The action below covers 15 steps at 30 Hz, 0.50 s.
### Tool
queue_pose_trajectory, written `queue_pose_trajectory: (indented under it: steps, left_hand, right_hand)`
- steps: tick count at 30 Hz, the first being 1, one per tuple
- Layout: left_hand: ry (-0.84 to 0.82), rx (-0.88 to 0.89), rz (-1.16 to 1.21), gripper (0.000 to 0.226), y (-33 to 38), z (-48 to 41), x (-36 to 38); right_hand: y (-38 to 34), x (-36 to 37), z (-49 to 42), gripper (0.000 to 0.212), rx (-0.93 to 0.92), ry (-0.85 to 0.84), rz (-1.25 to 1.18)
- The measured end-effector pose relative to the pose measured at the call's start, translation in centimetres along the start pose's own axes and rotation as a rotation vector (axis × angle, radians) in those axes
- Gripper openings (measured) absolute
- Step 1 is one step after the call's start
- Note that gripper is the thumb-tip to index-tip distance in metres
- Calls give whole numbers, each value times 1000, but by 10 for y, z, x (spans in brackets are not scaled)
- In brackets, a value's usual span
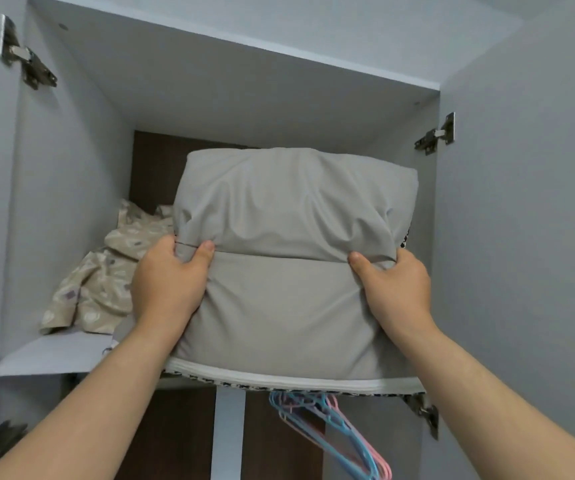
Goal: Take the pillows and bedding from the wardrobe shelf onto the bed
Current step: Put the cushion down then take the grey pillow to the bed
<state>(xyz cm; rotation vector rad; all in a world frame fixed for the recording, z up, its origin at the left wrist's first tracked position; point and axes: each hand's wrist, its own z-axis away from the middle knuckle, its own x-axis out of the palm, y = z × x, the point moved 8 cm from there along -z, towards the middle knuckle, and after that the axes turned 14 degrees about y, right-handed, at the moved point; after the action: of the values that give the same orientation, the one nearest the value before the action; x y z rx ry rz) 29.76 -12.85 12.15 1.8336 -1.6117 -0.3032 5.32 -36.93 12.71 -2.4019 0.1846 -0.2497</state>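
Pillows (289, 209): grey, 2 stacked, on the right of shelf (47, 358), overhanging its near edge. Left hand (170, 278) and right hand (395, 289) each pinch fabric at the crease between them, thumbs in front.

Advice: draw both sides evenly toward near and support the underside, since the stack may slump.

Beneath the pillows: 1 zipped case (279, 374). Left: 1 heap of beige bedding (106, 271). Hangers (331, 427) below, count unclear.
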Motion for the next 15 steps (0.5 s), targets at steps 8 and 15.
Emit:
queue_pose_trajectory:
  steps: [8,15]
  left_hand:
    - [-79,-51,7,30,33,54,-74]
    - [-107,-133,80,24,40,77,-128]
  right_hand:
    - [-7,-99,54,36,84,-10,24]
    - [-44,-158,94,34,88,-2,93]
